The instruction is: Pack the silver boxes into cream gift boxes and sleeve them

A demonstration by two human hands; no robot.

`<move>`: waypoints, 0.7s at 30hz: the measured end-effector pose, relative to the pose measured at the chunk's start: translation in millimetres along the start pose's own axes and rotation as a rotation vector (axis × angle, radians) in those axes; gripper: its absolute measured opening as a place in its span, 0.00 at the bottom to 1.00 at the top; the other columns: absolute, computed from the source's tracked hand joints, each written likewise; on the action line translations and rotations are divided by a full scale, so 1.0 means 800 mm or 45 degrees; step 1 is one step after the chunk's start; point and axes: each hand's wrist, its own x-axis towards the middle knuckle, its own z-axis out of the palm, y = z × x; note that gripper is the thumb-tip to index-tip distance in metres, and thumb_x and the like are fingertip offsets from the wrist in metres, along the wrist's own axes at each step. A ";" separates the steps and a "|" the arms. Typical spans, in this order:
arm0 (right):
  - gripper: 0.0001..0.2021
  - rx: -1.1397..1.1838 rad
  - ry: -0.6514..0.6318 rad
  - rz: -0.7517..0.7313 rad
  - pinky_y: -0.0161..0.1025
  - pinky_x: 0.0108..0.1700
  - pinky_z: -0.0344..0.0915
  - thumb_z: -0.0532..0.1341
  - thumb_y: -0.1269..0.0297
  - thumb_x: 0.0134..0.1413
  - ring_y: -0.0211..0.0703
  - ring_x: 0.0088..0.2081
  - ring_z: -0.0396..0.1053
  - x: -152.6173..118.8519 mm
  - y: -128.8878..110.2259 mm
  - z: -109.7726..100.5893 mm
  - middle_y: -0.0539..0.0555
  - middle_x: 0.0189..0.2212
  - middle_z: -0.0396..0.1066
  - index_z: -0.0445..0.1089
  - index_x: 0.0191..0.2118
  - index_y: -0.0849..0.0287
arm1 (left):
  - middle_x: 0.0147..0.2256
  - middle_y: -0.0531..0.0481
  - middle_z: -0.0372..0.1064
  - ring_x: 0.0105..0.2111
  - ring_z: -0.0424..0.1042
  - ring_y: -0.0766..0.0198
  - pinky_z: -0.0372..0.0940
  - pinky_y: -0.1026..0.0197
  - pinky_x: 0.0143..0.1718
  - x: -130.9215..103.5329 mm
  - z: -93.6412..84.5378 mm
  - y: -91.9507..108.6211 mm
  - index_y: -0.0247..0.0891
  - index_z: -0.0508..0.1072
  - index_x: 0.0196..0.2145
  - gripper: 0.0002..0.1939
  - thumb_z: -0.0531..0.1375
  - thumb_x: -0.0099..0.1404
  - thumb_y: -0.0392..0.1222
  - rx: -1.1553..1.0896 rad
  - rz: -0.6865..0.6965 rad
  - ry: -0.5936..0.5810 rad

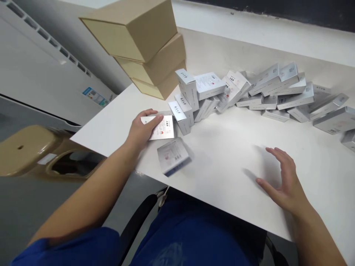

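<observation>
My left hand [144, 127] is wrapped round a small white printed box [164, 127] at the left part of the table, thumb on its top face. Just in front of it, nearer to me, another small box [172, 156] is tilted and slightly blurred, apart from both hands. My right hand [283, 181] hovers over the right part of the table, thumb and fingers apart, with nothing in it. Beyond the left hand, upright boxes [180, 118] stand side by side, touching or nearly touching the held box.
A long heap of similar silver-white boxes [277, 85] lies along the wall. Three stacked tan cartons [149, 33] stand at the back left. A tan stool [30, 147] and a white appliance [41, 55] are left of the white table [227, 159].
</observation>
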 end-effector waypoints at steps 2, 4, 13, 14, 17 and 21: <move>0.41 -0.005 0.005 0.004 0.78 0.73 0.59 0.66 0.42 0.67 0.73 0.73 0.62 0.001 -0.001 0.000 0.65 0.69 0.67 0.54 0.78 0.48 | 0.69 0.43 0.67 0.48 0.81 0.53 0.80 0.48 0.52 -0.013 0.017 0.005 0.43 0.78 0.46 0.31 0.77 0.50 0.62 -0.037 -0.018 0.062; 0.41 -0.007 0.007 0.000 0.78 0.73 0.59 0.66 0.43 0.67 0.73 0.73 0.62 0.001 -0.002 0.001 0.64 0.69 0.67 0.54 0.78 0.47 | 0.70 0.44 0.66 0.51 0.81 0.50 0.79 0.47 0.54 -0.025 0.033 0.013 0.44 0.77 0.45 0.28 0.77 0.51 0.60 -0.072 -0.046 0.118; 0.40 -0.015 0.002 -0.027 0.76 0.74 0.58 0.66 0.43 0.68 0.72 0.73 0.62 0.000 0.000 0.003 0.63 0.69 0.68 0.54 0.78 0.47 | 0.73 0.48 0.62 0.58 0.78 0.45 0.75 0.40 0.64 -0.053 0.074 0.036 0.47 0.78 0.42 0.24 0.77 0.54 0.58 -0.034 -0.063 0.040; 0.40 -0.015 0.001 -0.031 0.76 0.74 0.58 0.66 0.43 0.68 0.72 0.73 0.62 0.001 0.000 0.003 0.63 0.69 0.68 0.54 0.78 0.47 | 0.74 0.48 0.61 0.59 0.77 0.44 0.74 0.39 0.65 -0.054 0.074 0.037 0.47 0.78 0.43 0.24 0.77 0.54 0.59 -0.024 -0.070 0.014; 0.40 -0.014 -0.002 -0.046 0.77 0.74 0.58 0.66 0.44 0.68 0.71 0.73 0.62 0.001 0.001 0.003 0.63 0.69 0.68 0.54 0.78 0.46 | 0.73 0.47 0.62 0.65 0.73 0.41 0.64 0.34 0.73 -0.059 0.078 0.038 0.47 0.78 0.43 0.23 0.76 0.55 0.59 0.041 -0.041 -0.053; 0.40 -0.013 0.006 -0.044 0.76 0.74 0.58 0.67 0.44 0.68 0.71 0.73 0.62 0.000 0.002 0.005 0.62 0.69 0.68 0.54 0.78 0.46 | 0.73 0.45 0.62 0.73 0.63 0.38 0.50 0.32 0.79 -0.065 0.091 0.038 0.47 0.79 0.44 0.23 0.76 0.55 0.58 0.125 0.084 -0.229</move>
